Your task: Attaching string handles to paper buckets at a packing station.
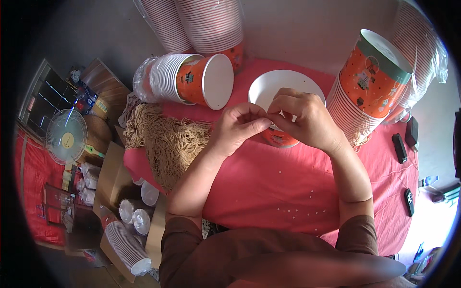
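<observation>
Above the red tabletop (pixel 269 182) we see our left hand (pixel 237 126) and right hand (pixel 302 117) pinching together, grip narrow, over an orange paper bucket (pixel 281 86); what they pinch we cannot tell.

Orange cup stacks (pixel 187 77) lie beside.

1. You sit at a table draped in a pink-red cloth (pixel 269 187), which fills the middle of your view.
2. Beyond the table's far edge you face a plain grey wall (pixel 297 29).
3. To your left, on the floor, stands a white round fan (pixel 66 137) with a pale grille.
4. Near the fan you see open cardboard boxes (pixel 113 185) on the floor.
5. Further left, a red mat (pixel 31 177) covers part of the floor.
6. A dark barred frame (pixel 45 98) leans at the upper left.
7. To your lower right the floor (pixel 427 223) looks pale and brightly lit.
</observation>
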Tool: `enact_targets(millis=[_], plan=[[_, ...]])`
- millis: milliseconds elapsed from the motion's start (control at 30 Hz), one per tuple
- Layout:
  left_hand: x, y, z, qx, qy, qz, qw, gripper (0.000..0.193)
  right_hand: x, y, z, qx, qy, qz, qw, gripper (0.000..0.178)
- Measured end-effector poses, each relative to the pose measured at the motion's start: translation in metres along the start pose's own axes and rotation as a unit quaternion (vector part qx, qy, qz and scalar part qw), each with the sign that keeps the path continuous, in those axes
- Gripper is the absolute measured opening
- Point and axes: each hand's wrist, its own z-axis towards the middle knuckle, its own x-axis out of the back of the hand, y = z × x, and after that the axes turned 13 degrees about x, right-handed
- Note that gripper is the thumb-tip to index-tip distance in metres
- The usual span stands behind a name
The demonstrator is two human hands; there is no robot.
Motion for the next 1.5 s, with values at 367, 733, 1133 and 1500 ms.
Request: enact_targets(millis=[367,733,1133,1500], plan=[[-0.006,-0.003,-0.003,-0.164,0.095,0.215,0.958,0.01,0.002,0.0,-0.002,-0.139,-0.041,0.123,0.982,0.005],[-0.007,-0.003,0.005,-0.36,0.159,0.325,0.86,0.018,0.004,0.007,-0.004,-0.213,-0.051,0.284,0.934,0.006],[-0.004,-0.008,0.0,-0.218,0.098,0.167,0.957,0.007,-0.003,0.013,-0.006,-0.249,-0.019,0.358,0.9,0.015],[0.0,-0.01,-0.001,-0.096,0.051,0.044,0.993,0.003,-0.009,0.001,-0.002,-0.172,-0.04,0.212,0.961,0.014]])
